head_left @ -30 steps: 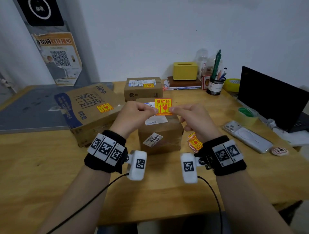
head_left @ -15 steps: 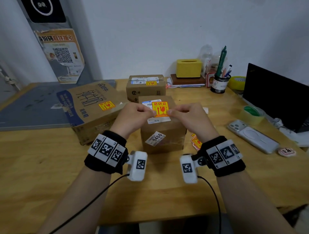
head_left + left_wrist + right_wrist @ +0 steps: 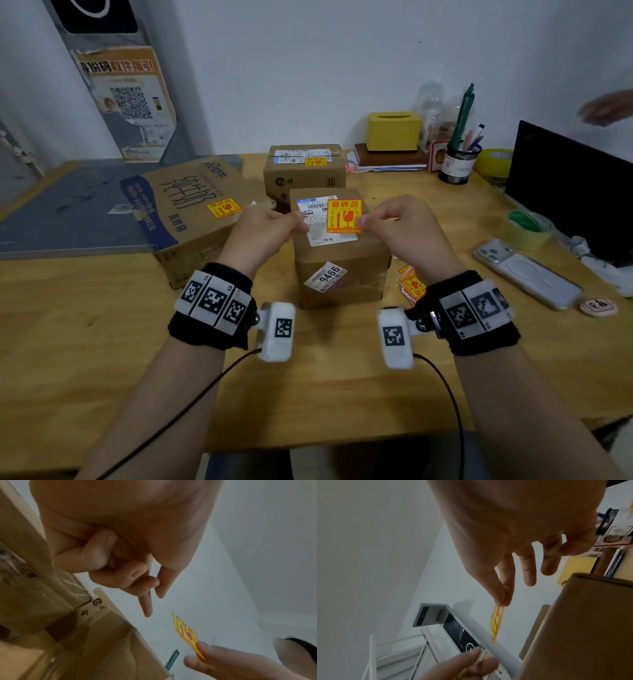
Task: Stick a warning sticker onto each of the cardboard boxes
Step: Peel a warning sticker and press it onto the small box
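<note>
A small cardboard box (image 3: 339,274) stands in front of me, with white labels on its top and front. My right hand (image 3: 363,223) pinches the lower right edge of a yellow-and-red warning sticker (image 3: 344,216) between thumb and forefinger, just above the box top. The right wrist view shows that pinch (image 3: 502,603) with the sticker (image 3: 496,623) hanging edge-on beside the box (image 3: 582,628). My left hand (image 3: 301,221) is just left of the sticker, apart from it. In the left wrist view the left hand (image 3: 154,604) has three fingers curled, forefinger and thumb out, holding nothing.
A large printed box (image 3: 191,212) at left and a small box (image 3: 303,171) behind each carry a yellow sticker. Spare stickers (image 3: 411,284) lie right of the near box. Phone (image 3: 527,274), tape rolls (image 3: 524,229), laptop (image 3: 565,192) and pen pot (image 3: 459,164) fill the right side. Another person's hand (image 3: 606,109) shows at far right.
Both hands held the sticker a second ago. It has come down toward the box top, and my left hand has let go of its left edge.
</note>
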Available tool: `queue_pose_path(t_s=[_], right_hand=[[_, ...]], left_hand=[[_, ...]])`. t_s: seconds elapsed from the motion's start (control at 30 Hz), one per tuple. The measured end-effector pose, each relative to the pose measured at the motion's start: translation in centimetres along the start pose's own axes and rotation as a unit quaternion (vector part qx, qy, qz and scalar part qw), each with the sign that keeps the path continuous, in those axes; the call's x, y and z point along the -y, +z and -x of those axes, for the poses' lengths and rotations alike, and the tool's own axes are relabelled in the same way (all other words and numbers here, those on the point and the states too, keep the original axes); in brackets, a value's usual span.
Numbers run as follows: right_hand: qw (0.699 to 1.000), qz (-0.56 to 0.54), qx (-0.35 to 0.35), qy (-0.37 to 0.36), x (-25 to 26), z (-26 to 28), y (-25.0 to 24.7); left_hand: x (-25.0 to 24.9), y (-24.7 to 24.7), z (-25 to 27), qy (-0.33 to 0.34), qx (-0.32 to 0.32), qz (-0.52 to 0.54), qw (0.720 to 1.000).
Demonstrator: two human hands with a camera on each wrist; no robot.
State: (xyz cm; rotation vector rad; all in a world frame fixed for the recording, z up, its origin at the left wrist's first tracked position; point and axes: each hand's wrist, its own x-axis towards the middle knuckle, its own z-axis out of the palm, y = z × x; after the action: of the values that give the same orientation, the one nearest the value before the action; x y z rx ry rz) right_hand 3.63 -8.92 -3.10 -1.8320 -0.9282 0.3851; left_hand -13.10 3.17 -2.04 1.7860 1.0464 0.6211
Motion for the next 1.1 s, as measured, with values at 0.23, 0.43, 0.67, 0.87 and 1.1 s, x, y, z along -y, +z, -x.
queue_pose_path(t_s=[0.23, 0.43, 0.67, 0.87, 1.1], right_hand=[[0.998, 0.044, -0.006, 0.037, 0.0, 0.2, 2.1], [0.996, 0.075, 0.006, 0.039, 0.0, 0.4, 1.9], [0.993, 0.104, 0.009, 0.050, -0.7, 0.3, 2.6], [0.994, 0.098, 0.009, 0.053, -0.7, 0.3, 2.9], [0.992, 0.113, 0.011, 0.052, -0.8, 0.5, 3.1]], left_hand=[[-0.5, 0.6, 0.5, 0.011, 0.017, -0.006, 1.000], [1.0, 0.5, -0.1, 0.014, 0.003, 0.011, 1.000], [2.3, 0.9, -0.7, 0.028, 0.011, 0.016, 0.999], [2.3, 1.2, -0.7, -0.001, 0.009, 0.019, 1.000], [2.4, 1.3, -0.9, -0.018, 0.007, 0.022, 1.000]])
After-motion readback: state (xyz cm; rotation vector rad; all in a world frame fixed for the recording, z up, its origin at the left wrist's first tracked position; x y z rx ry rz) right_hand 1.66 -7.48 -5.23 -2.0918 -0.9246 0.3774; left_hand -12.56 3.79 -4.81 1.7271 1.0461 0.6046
